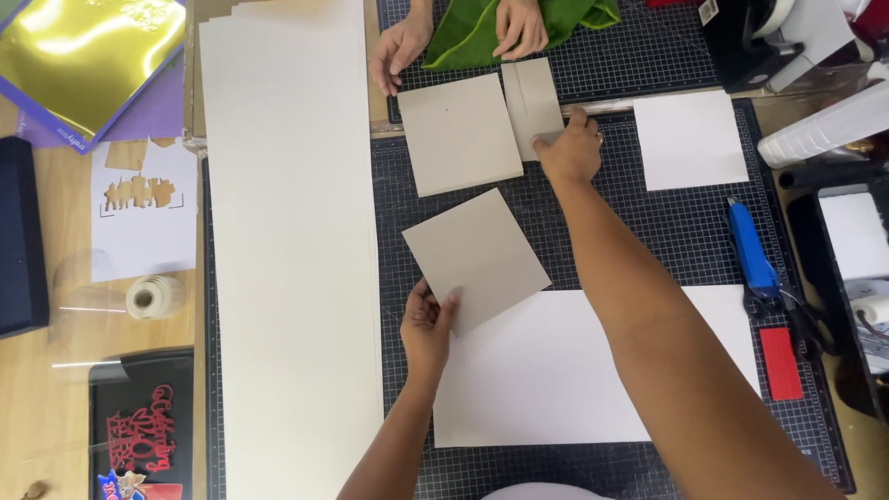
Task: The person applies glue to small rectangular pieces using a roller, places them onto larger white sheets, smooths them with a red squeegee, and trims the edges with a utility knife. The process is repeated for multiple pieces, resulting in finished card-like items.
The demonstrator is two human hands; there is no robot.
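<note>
My left hand (427, 323) pinches the near corner of a grey cardboard square (477, 255), which lies tilted on the black cutting mat (639, 231). My right hand (569, 151) reaches far forward and presses on the lower end of a narrow grey cardboard strip (531, 102). A second grey cardboard square (458, 132) lies just left of that strip. A large white sheet (546, 370) rests on the mat under my right forearm.
Another person's two hands (400, 48) (519, 26) rest at the far edge by green fabric (482, 28). A tall stack of white boards (292, 241) lies left. A small white sheet (690, 139), blue tool (752, 250), red block (781, 363), gold foil (83, 56) and tape roll (153, 297) surround the mat.
</note>
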